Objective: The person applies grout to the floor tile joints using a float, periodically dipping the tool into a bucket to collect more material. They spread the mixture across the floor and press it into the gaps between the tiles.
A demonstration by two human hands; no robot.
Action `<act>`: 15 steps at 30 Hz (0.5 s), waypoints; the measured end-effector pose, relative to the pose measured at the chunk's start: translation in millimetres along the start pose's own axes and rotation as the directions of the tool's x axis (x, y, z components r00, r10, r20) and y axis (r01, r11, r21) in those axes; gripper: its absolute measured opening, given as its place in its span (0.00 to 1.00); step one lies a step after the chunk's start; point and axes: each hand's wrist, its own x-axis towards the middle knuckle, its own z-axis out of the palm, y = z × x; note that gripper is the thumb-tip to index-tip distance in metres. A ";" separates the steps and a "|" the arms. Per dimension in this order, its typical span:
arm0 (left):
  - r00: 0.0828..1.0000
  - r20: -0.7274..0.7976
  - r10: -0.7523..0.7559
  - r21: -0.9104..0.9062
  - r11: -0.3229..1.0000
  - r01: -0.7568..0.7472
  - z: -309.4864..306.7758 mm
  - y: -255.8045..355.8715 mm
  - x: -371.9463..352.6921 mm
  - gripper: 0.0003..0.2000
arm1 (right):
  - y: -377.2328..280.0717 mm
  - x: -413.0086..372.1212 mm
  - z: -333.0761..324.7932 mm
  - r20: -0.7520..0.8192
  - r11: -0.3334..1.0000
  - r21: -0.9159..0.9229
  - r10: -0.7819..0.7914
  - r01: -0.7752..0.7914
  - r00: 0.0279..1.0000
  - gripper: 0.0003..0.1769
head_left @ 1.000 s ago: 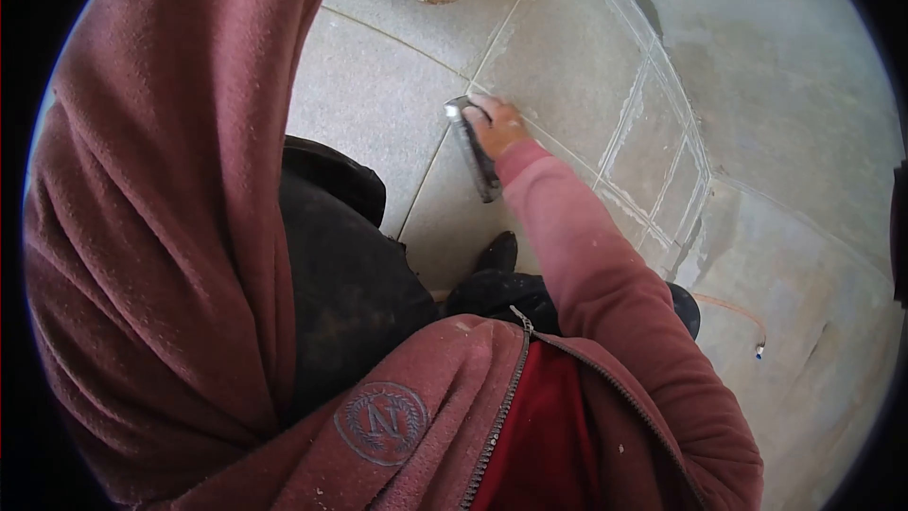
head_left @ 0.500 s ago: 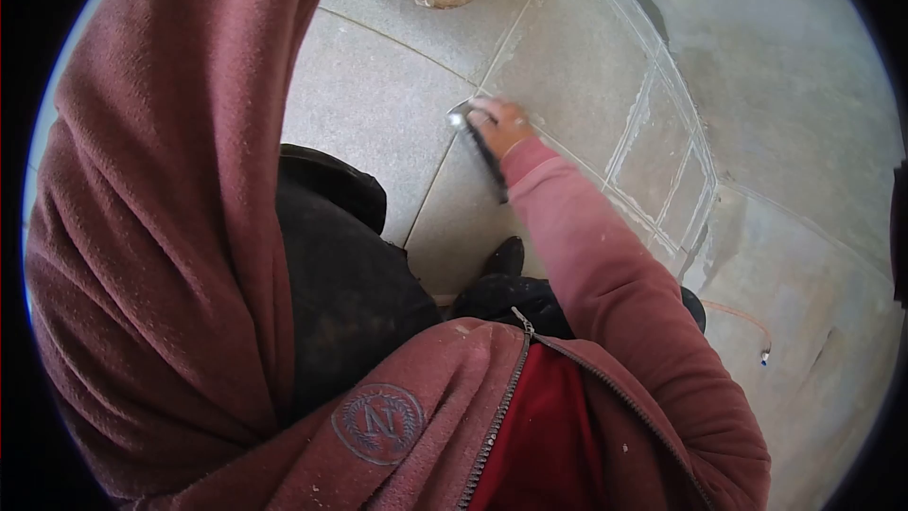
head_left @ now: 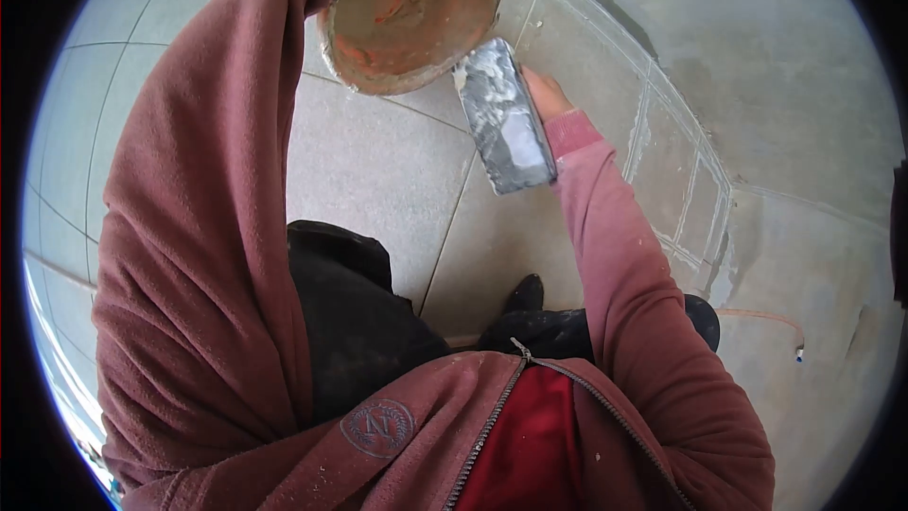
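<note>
The grout float [head_left: 504, 118] is held up off the floor, just beside the rim of the orange bowl [head_left: 416, 14], with its top end touching or nearly touching it; the grey-smeared face is turned upward, probably so the paste on it stays put. It's gripped from underneath by the right hand [head_left: 547, 95] - only the edge of the hand shows, so the fingers look closed round the handle, but how exactly can't be told. The bowl is tipped toward the float, mouth open to it, which would keep the caked inside within reach; it's carried at the end of the left sleeve [head_left: 189, 180], the left hand being hidden behind it. Below - the tiled floor [head_left: 378, 170], pale joints [head_left: 653, 132] and a dark shoe [head_left: 525, 295].
</note>
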 end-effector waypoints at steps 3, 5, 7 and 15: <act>0.995 0.095 -0.014 -0.075 0.997 0.021 -4.7 2.5 -16.8 0.13 | -32.8 32.0 38.2 0.011 0.907 -0.329 -0.274 0.262 0.962 0.25; 0.986 0.158 -0.045 -0.128 0.990 0.065 -10.5 1.3 -24.2 0.13 | -38.6 67.6 62.9 0.080 0.814 -0.449 -0.374 0.369 0.924 0.24; 0.955 0.284 -0.083 -0.234 0.960 0.152 -17.6 10.2 -36.5 0.14 | -33.2 109.9 81.9 0.233 0.509 -0.656 -0.566 0.557 0.791 0.21; 0.942 0.335 0.004 -0.078 0.997 0.023 -44.6 1.2 -41.7 0.22 | -53.9 129.6 157.3 0.557 -0.001 -0.688 -0.642 0.726 0.527 0.16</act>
